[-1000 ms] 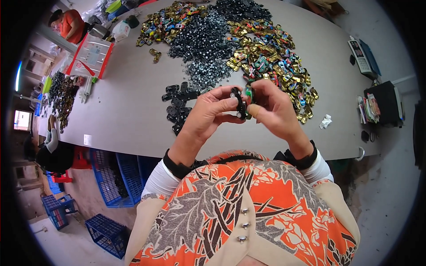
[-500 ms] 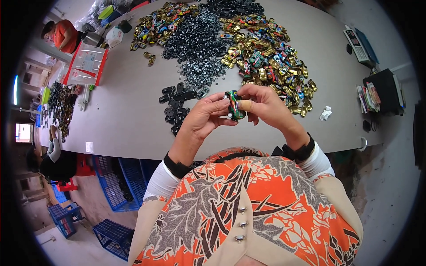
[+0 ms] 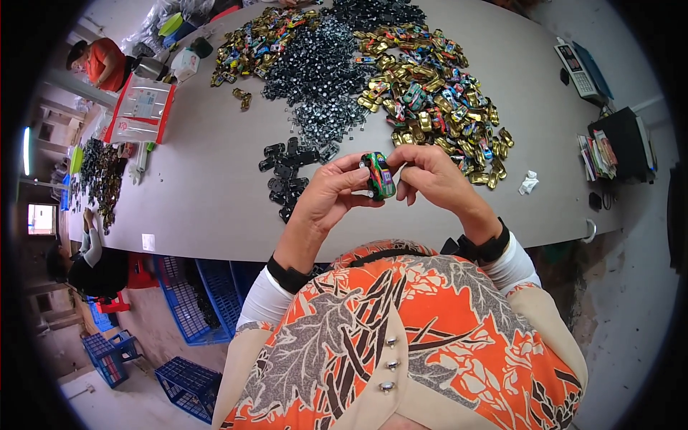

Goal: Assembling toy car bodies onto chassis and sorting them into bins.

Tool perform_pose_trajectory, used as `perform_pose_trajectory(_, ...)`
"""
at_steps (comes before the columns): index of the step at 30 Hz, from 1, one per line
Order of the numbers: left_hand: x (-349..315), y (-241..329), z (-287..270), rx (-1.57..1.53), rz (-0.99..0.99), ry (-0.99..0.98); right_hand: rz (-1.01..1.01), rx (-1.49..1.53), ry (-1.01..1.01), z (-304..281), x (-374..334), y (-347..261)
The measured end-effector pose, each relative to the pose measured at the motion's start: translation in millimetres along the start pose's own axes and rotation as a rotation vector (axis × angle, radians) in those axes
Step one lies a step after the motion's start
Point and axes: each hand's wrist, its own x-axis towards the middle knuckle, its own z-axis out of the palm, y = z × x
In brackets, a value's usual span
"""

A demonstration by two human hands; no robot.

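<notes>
A small toy car [image 3: 381, 176], green with red, purple and dark parts and pale wheels, sits in my left hand [image 3: 331, 185]. The left thumb presses on its wheel side and the fingers lie behind it. My right hand [image 3: 428, 175] is at the car's right edge with its fingers curled and closed. The index fingertip is at or near the car body; whether something small is between these fingertips is hidden. Beyond my left hand lie several black car bases [image 3: 287, 175]. Past my right hand spreads a heap of gold and coloured toy car bodies [image 3: 437, 107].
A heap of small dark and silvery parts [image 3: 315, 79] covers the table's far middle, beside another pile of car bodies [image 3: 251, 43]. A crumpled white scrap [image 3: 528, 182] lies to the right. Blue crates [image 3: 193, 301] stand below the table's left edge. Co-workers [image 3: 104, 61] are at the left.
My right thumb has come off the car's face, and that hand has shifted slightly right. The car has turned in my left hand, showing more of its green and purple side.
</notes>
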Motion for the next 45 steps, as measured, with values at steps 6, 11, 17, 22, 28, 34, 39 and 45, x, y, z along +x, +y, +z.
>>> perform_pose_trajectory(6,-1,-2,2,0.018,0.037,-0.008,-0.082,-0.205,0.062,6,0,0)
perform_pose_trajectory(11,0,-2,3,0.026,0.045,-0.034,-0.134,-0.268,0.128,7,3,6)
perform_pose_trajectory(17,0,-2,2,0.036,0.058,-0.011,-0.084,-0.216,0.048,8,-3,-2)
perform_pose_trajectory(22,0,-5,3,0.095,0.091,-0.004,-0.153,-0.361,0.146,9,0,3)
perform_pose_trajectory(28,-2,3,1,-0.093,0.138,-0.045,-0.12,0.077,0.159,1,-7,-10)
perform_pose_trajectory(34,-1,7,6,-0.169,0.168,-0.095,-0.282,0.043,0.185,10,-17,-13)
perform_pose_trajectory(39,-2,9,11,-0.143,0.178,-0.081,-0.373,-0.006,0.213,13,-17,-12)
perform_pose_trajectory(45,-5,9,15,-0.066,0.191,-0.043,-0.392,-0.127,0.24,17,-18,-14)
